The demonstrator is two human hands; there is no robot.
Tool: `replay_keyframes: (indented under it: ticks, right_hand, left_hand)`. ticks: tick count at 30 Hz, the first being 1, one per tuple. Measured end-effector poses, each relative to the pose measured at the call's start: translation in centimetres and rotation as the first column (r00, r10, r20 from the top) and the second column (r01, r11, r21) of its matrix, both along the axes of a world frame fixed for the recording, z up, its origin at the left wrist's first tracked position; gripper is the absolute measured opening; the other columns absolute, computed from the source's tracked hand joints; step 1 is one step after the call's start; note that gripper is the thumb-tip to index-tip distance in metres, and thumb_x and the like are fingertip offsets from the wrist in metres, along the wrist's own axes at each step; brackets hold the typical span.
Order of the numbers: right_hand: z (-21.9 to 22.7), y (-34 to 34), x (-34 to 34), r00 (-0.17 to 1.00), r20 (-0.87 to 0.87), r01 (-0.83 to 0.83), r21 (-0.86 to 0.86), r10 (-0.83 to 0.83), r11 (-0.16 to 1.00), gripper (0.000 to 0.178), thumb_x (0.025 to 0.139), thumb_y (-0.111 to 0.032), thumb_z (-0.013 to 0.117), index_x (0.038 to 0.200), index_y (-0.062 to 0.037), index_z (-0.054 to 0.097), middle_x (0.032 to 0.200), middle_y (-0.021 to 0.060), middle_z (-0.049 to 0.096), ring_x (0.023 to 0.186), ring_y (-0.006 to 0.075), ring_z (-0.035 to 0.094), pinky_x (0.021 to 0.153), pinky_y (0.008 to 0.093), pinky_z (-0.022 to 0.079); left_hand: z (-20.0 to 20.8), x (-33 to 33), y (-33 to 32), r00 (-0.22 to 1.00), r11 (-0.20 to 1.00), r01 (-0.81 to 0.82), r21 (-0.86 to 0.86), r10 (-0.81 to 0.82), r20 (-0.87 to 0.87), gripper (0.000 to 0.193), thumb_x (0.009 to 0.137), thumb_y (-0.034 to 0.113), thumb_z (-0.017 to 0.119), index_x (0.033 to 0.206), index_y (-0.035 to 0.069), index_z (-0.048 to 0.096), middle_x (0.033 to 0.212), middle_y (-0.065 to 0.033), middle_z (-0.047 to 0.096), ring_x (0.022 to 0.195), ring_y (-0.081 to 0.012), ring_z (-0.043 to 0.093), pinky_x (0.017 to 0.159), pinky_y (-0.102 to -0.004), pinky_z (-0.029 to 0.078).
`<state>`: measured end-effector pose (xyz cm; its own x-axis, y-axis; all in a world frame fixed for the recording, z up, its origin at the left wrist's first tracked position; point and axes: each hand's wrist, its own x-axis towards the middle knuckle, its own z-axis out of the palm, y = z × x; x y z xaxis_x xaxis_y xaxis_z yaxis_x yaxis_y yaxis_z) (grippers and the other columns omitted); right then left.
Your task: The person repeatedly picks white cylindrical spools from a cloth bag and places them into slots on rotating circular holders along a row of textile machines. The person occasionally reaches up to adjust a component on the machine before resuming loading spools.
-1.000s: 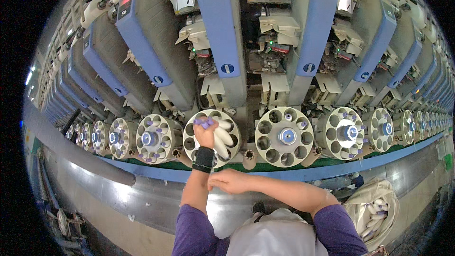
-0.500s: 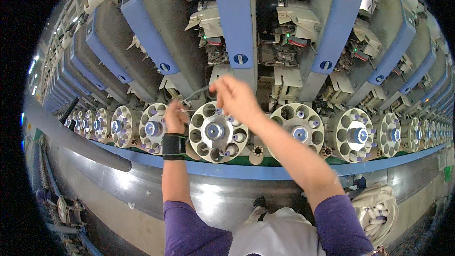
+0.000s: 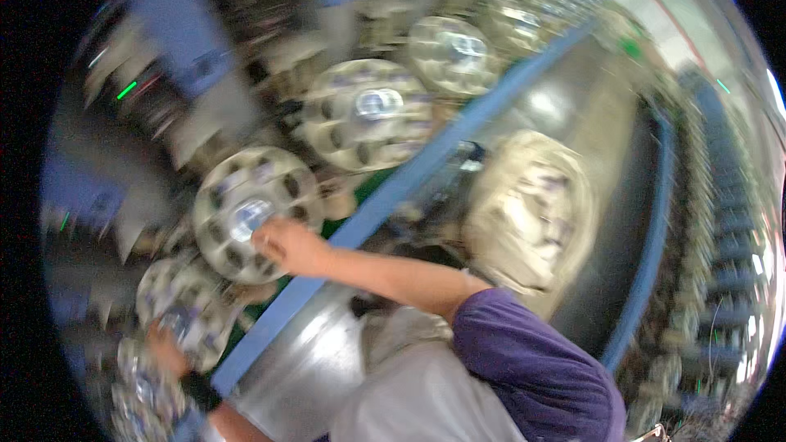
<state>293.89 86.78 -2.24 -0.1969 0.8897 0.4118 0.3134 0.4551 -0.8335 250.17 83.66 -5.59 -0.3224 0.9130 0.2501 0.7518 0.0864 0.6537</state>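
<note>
The whole view is smeared by motion. My right hand (image 3: 291, 245) is at the lower right rim of a round cream magazine (image 3: 214, 241) with a ring of pockets and a shiny blue-and-silver hub (image 3: 251, 219). Its fingers look curled together; anything in them is too blurred to make out. Lower left, my left hand (image 3: 168, 348), with a black wristband (image 3: 201, 390), is in front of another pocketed magazine (image 3: 211, 311) with pale bobbins in it. Blur hides whether those fingers are closed, and whether they touch the magazine.
More magazines (image 3: 367, 115) run toward the upper right beneath blue machine uprights (image 3: 176, 24). A blue rail (image 3: 385, 205) passes diagonally in front of them. An open cream sack (image 3: 524, 147) with pale bobbins stands right of the rail. Another machine row (image 3: 720, 237) lines the far right.
The view has swung and tilted toward the right along the row. My hands, close together before with a thin strand between them, are now apart and lower; the strand no longer shows.
</note>
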Motion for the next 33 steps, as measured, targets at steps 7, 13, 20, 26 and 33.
replay_keyframes:
  ticks: [7,13,20,26,33]
  right_hand:
    - [-10.7,-20.7,28.2,0.871,0.287,0.491,-0.52,-0.399,0.698,0.022,0.081,-0.018,0.055,0.099,-0.0051,0.059,0.098,0.0132,0.058,0.092,0.0284,0.054,0.081,0.0363,0.043]
    - [-15.9,-33.1,52.8,0.249,0.557,0.911,-0.413,-0.792,-0.004,0.023,0.076,-0.012,0.055,0.096,-0.0001,0.058,0.087,0.0186,0.06,0.081,0.0332,0.057,0.072,0.0393,0.045]
    - [-19.8,-28.2,66.1,0.187,0.842,0.934,-0.312,-0.505,-0.174,0.037,0.074,-0.026,0.061,0.093,0.0061,0.057,0.094,0.0259,0.058,0.084,0.0351,0.058,0.074,0.041,0.046]
    - [-22.5,-28.4,66.8,0.145,0.735,0.913,-0.357,-0.663,-0.196,0.045,0.08,-0.032,0.054,0.103,0.0066,0.052,0.1,0.0269,0.056,0.092,0.0377,0.055,0.08,0.0408,0.043]
    - [-14.4,-38.0,60.6,-0.001,-0.19,-0.028,-0.981,-0.982,0.19,0.056,0.085,-0.013,0.051,0.135,-0.01,0.026,0.094,0.0149,0.056,0.072,0.0209,0.059,0.055,0.0279,0.049]
  left_hand:
    - [-0.3,34.2,1.4,0.524,0.826,0.536,-0.175,-0.164,0.836,0.031,0.082,0.019,0.048,0.108,0.002,0.054,0.087,-0.0092,0.059,0.063,-0.0143,0.054,0.05,-0.0235,0.043]
    - [-5.8,72.4,-10.4,0.171,0.048,0.985,-0.165,-0.381,0.908,0.02,0.081,0.006,0.054,0.099,-0.001,0.057,0.089,-0.0053,0.059,0.075,-0.0115,0.056,0.067,-0.0231,0.045]
    - [-16.7,94.1,-12.1,0.481,0.121,0.65,-0.75,-0.83,0.283,0.062,0.068,0.022,0.055,0.123,-0.001,0.038,0.094,-0.0244,0.058,0.088,-0.0337,0.057,0.079,-0.0375,0.045]
    - [-20.4,99.2,-14.3,0.674,0.549,0.471,-0.691,-0.729,-0.12,0.064,0.066,0.023,0.066,0.122,0.004,0.04,0.097,-0.0262,0.051,0.095,-0.0392,0.049,0.087,-0.0411,0.04]
    - [-19.0,95.4,-10.3,0.479,0.055,0.788,-0.613,-0.681,0.553,0.044,0.054,0.015,0.066,0.095,0.008,0.051,0.098,-0.0232,0.05,0.091,-0.0356,0.049,0.079,-0.0386,0.041]
